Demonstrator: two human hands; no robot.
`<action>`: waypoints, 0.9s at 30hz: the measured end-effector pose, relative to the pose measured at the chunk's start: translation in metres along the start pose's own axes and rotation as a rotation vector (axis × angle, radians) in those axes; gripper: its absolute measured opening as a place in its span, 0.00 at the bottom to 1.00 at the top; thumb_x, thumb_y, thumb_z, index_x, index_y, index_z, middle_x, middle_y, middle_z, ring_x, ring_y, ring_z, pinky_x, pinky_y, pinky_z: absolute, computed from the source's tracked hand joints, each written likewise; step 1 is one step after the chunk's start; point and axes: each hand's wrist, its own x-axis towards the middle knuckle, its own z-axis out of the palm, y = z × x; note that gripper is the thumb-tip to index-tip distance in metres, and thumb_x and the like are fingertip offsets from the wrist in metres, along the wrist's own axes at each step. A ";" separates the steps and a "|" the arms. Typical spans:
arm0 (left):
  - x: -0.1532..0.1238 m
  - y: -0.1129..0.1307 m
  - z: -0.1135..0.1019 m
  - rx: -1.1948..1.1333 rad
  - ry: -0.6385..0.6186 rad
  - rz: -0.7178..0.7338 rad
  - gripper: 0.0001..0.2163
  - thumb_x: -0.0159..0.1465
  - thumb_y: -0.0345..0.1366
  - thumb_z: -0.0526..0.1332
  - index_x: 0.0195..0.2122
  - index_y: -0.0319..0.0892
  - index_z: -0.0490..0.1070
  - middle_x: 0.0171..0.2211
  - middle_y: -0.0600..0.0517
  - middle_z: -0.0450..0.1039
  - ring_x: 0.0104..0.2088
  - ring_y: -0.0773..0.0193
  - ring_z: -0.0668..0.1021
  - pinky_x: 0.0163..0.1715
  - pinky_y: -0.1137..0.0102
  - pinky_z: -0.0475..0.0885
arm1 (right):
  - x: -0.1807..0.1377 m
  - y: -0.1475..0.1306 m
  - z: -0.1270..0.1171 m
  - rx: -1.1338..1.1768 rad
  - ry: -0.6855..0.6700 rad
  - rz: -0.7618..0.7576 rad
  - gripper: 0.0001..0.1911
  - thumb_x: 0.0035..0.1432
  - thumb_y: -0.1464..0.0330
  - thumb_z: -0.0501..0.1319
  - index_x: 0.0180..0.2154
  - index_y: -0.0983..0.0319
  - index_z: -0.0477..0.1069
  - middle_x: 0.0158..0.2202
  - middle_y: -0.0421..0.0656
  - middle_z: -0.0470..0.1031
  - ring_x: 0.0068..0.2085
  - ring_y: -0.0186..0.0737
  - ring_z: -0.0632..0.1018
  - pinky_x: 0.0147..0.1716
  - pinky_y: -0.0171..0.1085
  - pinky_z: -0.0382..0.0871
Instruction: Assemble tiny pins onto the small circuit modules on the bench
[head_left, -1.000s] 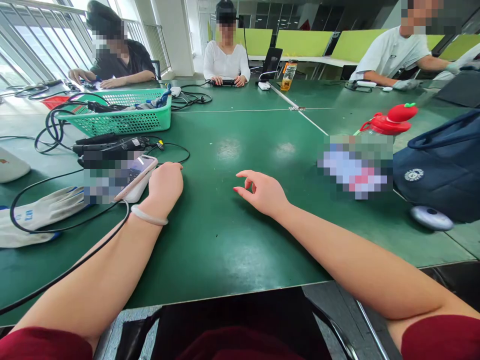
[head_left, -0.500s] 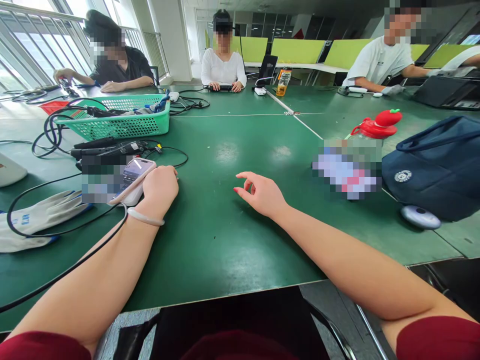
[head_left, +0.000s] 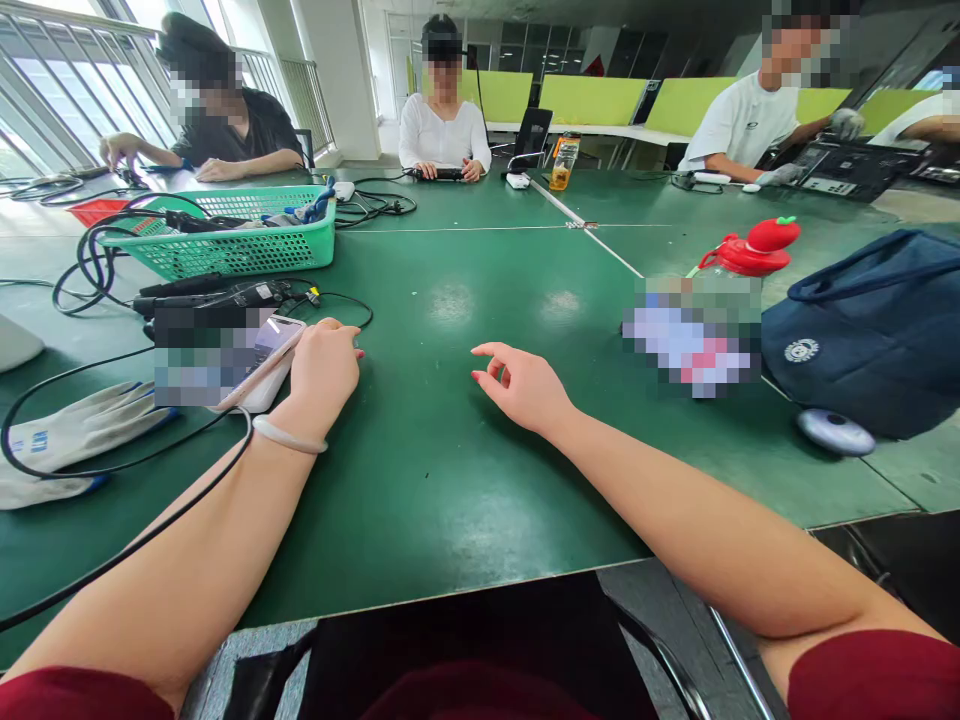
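My left hand (head_left: 324, 370) is curled and rests on the green table (head_left: 450, 470), its fingers against the right end of a pink-edged phone (head_left: 268, 352) that lies on a white block. A pale bangle circles that wrist. My right hand (head_left: 525, 387) hovers just over the table's middle, fingers loosely spread and slightly bent, holding nothing. Both forearms reach in from the near edge.
A green basket (head_left: 225, 245) of cables sits back left, with black cords (head_left: 97, 270) and a white glove (head_left: 67, 435) nearer. A red-lidded bottle (head_left: 742, 255), a navy bag (head_left: 877, 330) and a grey mouse (head_left: 835, 431) lie right. Three people sit at the far side.
My left hand and the phone have shifted slightly left and toward me in view as the head turned. The right hand has stayed in place.
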 end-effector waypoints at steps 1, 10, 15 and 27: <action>0.000 0.001 0.000 -0.021 0.001 0.022 0.18 0.62 0.33 0.52 0.49 0.38 0.74 0.47 0.40 0.72 0.47 0.49 0.73 0.49 0.59 0.67 | 0.000 0.000 0.000 0.000 0.001 -0.001 0.15 0.61 0.63 0.57 0.49 0.57 0.69 0.31 0.39 0.74 0.28 0.35 0.72 0.29 0.34 0.62; -0.004 0.017 0.006 -0.043 -0.023 0.020 0.14 0.66 0.34 0.47 0.45 0.38 0.69 0.45 0.38 0.72 0.48 0.48 0.71 0.51 0.57 0.65 | 0.000 0.000 0.000 0.007 -0.009 0.004 0.14 0.61 0.65 0.57 0.48 0.58 0.70 0.29 0.37 0.74 0.28 0.34 0.72 0.28 0.34 0.61; -0.005 0.014 0.018 -0.032 -0.126 -0.084 0.15 0.66 0.34 0.44 0.46 0.36 0.65 0.49 0.34 0.68 0.54 0.46 0.68 0.55 0.53 0.60 | 0.000 0.001 0.001 0.009 -0.020 0.005 0.15 0.61 0.65 0.57 0.49 0.58 0.69 0.29 0.38 0.74 0.28 0.34 0.72 0.28 0.34 0.62; -0.032 0.067 0.004 -0.341 -0.296 0.344 0.12 0.67 0.33 0.41 0.42 0.41 0.63 0.60 0.40 0.61 0.66 0.53 0.57 0.60 0.55 0.58 | 0.002 0.001 0.004 0.003 -0.039 0.001 0.15 0.60 0.67 0.58 0.49 0.59 0.70 0.30 0.38 0.74 0.29 0.34 0.72 0.31 0.34 0.62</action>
